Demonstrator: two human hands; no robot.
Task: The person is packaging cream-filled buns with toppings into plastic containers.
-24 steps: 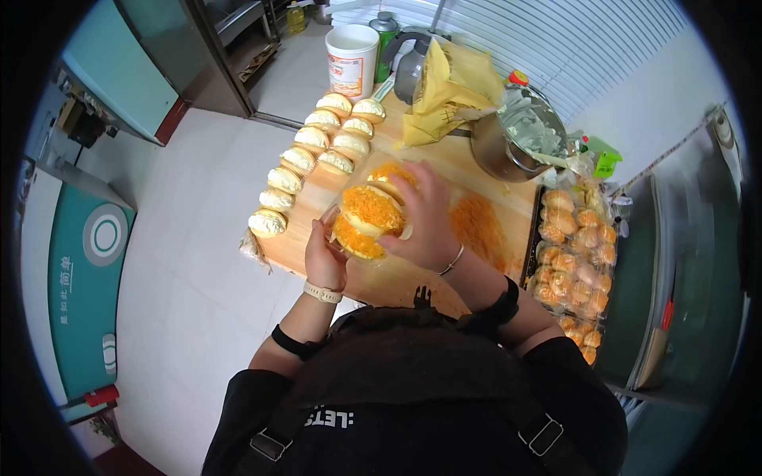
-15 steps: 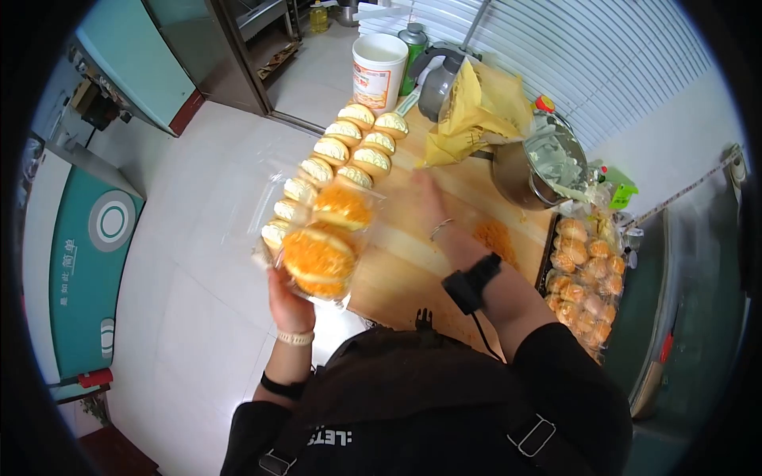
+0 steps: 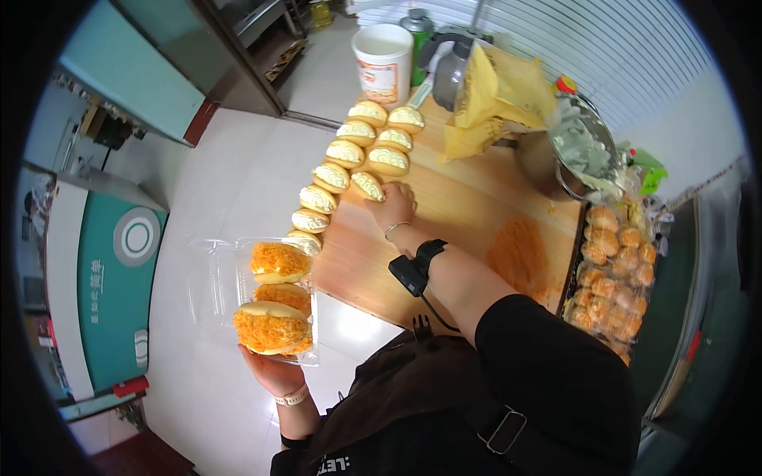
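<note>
My left hand (image 3: pixel 274 373) holds a clear plastic box (image 3: pixel 312 333) from below, its lid hanging open to the left. Inside the box are three buns (image 3: pixel 274 327) coated in orange shreds. On the wooden board (image 3: pixel 444 206), my right hand (image 3: pixel 394 206) has its fingers closed on a cream-topped bun (image 3: pixel 367 186), the lowest of the right-hand row. Several more cream-topped buns (image 3: pixel 344 153) stand in two rows along the board's left edge. Orange shreds (image 3: pixel 520 255) are spread on the board to the right of my right forearm.
A white bucket (image 3: pixel 382 67) and a green canister (image 3: pixel 417 36) stand at the back. Yellow paper (image 3: pixel 496 99) lies beside a metal pot (image 3: pixel 548 163) with pale cream. Packed buns (image 3: pixel 611 293) sit at the right in a dark tray.
My right hand has moved from a blur over the board onto the cream-topped bun. My left hand and the box appear lower and further left, and the whole view has shifted.
</note>
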